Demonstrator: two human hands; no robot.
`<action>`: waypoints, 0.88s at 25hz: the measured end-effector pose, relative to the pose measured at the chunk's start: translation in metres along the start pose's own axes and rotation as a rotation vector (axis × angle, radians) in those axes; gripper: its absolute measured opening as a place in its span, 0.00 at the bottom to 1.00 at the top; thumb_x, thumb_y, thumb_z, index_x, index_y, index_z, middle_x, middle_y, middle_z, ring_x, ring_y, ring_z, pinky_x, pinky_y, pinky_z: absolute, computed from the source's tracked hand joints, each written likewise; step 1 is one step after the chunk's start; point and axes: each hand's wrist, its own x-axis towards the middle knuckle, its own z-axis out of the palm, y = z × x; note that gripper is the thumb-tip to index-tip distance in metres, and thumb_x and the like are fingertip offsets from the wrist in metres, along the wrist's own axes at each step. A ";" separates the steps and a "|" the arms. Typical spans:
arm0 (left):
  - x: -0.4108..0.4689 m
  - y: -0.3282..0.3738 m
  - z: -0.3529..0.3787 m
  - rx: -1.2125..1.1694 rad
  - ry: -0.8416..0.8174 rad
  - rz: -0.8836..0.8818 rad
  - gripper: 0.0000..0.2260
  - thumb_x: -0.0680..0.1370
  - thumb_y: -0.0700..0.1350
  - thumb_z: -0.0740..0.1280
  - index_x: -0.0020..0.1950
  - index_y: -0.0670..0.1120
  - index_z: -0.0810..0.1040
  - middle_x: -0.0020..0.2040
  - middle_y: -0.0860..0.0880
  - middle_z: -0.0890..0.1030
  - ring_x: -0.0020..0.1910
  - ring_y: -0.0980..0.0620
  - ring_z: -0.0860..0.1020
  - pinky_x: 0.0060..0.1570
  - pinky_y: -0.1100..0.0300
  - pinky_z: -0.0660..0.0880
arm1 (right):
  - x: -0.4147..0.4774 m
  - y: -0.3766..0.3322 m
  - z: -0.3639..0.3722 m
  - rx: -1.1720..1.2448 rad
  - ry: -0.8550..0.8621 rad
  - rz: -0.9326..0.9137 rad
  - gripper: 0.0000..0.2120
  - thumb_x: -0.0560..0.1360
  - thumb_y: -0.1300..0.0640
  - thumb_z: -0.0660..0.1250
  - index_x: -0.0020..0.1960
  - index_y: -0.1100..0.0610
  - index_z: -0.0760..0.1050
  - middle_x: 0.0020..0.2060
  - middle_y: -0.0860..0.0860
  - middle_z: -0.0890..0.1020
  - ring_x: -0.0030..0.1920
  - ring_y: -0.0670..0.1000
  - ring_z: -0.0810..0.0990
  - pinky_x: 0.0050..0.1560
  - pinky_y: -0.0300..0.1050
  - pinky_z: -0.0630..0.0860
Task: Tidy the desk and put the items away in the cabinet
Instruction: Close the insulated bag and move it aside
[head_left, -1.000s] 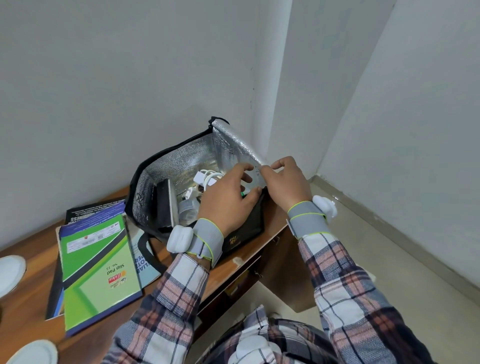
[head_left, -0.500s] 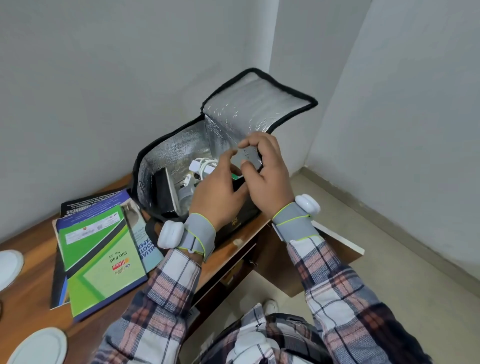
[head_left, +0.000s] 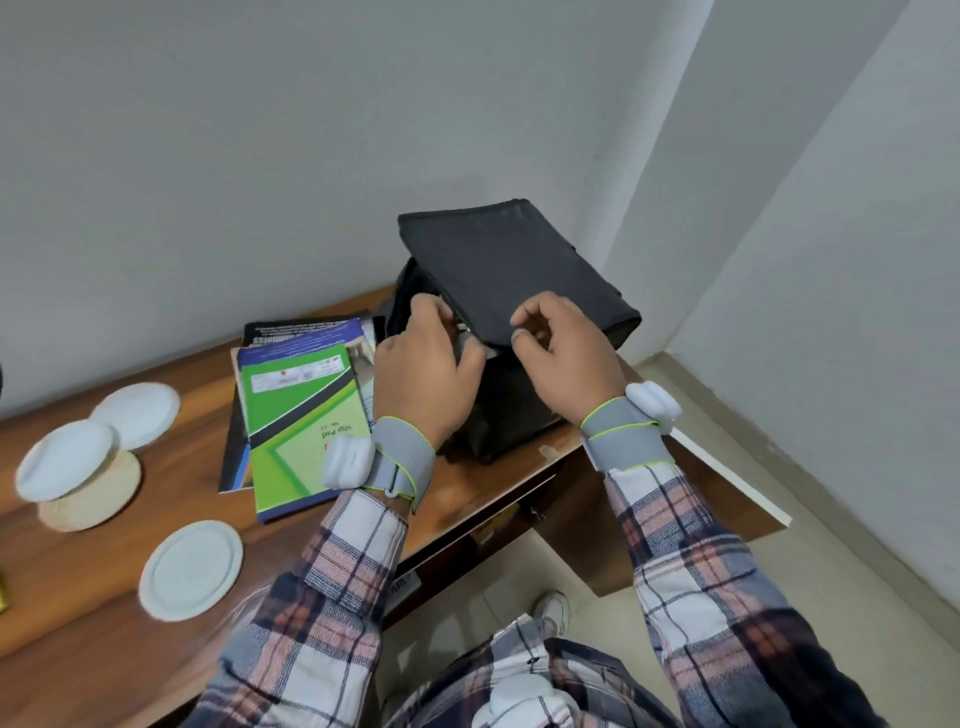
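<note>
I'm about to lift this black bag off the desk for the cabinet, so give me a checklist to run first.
1. Lid flap folded down over the bag: ok.
2. Flap fastened along its front edge: cannot tell, the hands cover it.
3. Grip fit for lifting: not ok. The left hand and right hand hold only the flap's front edge, not the bag's body.
4. Bag standing on the desk, near its corner: ok.
5. Cabinet door under the desk open: ok.
6. Booklets and paper plates put away: not ok, they lie on the desk.
</note>
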 end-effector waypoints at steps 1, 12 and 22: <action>-0.002 0.000 -0.002 -0.022 -0.001 0.006 0.11 0.77 0.48 0.64 0.56 0.47 0.67 0.41 0.52 0.77 0.43 0.42 0.78 0.47 0.52 0.68 | 0.001 -0.003 0.004 -0.022 -0.020 -0.014 0.05 0.74 0.56 0.66 0.49 0.49 0.76 0.44 0.45 0.77 0.43 0.50 0.77 0.50 0.50 0.75; 0.027 -0.008 -0.007 0.065 0.023 0.101 0.09 0.76 0.57 0.64 0.42 0.53 0.75 0.39 0.54 0.71 0.39 0.53 0.72 0.36 0.58 0.63 | 0.056 -0.005 0.005 -0.102 -0.075 -0.077 0.04 0.73 0.53 0.65 0.47 0.46 0.77 0.49 0.45 0.77 0.52 0.51 0.78 0.54 0.49 0.74; 0.157 0.027 0.041 0.348 -0.105 0.134 0.21 0.79 0.49 0.61 0.73 0.48 0.68 0.64 0.46 0.76 0.64 0.42 0.72 0.60 0.48 0.72 | 0.177 0.040 -0.003 -0.238 -0.120 -0.055 0.10 0.75 0.55 0.63 0.54 0.49 0.78 0.60 0.52 0.75 0.62 0.59 0.72 0.59 0.49 0.72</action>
